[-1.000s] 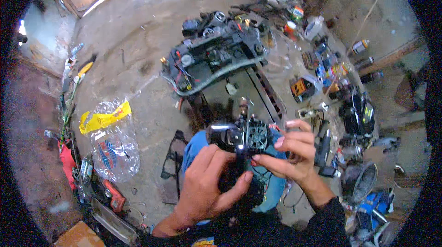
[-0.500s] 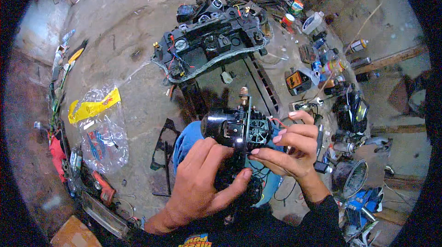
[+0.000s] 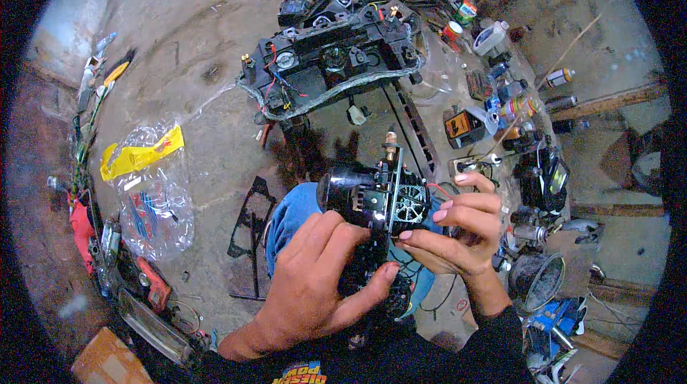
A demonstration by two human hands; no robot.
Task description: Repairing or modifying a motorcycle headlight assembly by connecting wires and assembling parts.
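Note:
A black projector headlamp unit [image 3: 342, 189] is held up over my lap, its glossy rounded end to the left. A flat metal plate with a brass-coloured fitting [image 3: 391, 139] on top runs through it, and a small cooling fan [image 3: 412, 203] faces right. My left hand [image 3: 304, 276] wraps round the unit's near, lower side, thumb toward me. Beside the fan, my right hand [image 3: 461, 230] has thumb and fingers closed near the unit's lower right edge; whatever is pinched there is hidden. A thin red wire [image 3: 438, 188] runs from the fan side toward its fingers. Dark cables hang below.
An opened black headlight housing [image 3: 336, 69] with loose wires lies on the floor ahead. Clear plastic packaging [image 3: 159, 216] and a red power tool [image 3: 153, 284] are at left. Bottles, a black container [image 3: 464, 128] and a round metal can [image 3: 537, 280] line the right wall.
The lamp unit and both hands sit slightly farther right in view, while the whole scene has shifted a little. The hold of both hands looks the same.

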